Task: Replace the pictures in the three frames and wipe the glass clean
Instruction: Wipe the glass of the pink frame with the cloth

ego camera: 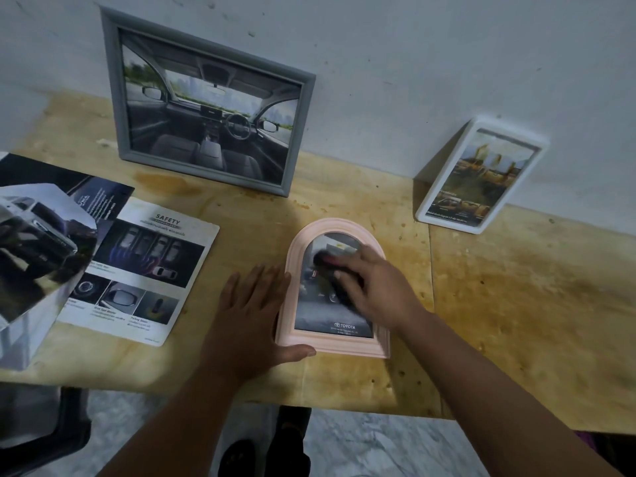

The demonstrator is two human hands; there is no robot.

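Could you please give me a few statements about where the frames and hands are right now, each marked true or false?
1. The pink frame lies flat on the table. True.
2. The grey frame lies face down on the table. False: it stands leaning against the wall, picture facing out.
3. The right hand presses a dark cloth on the pink frame's glass. True.
4. The left hand is lifting the white frame. False: it lies flat on the table against the pink frame's left edge; the white frame leans on the wall, untouched.
5. The brochure pages lie right of the pink frame. False: they lie to its left.
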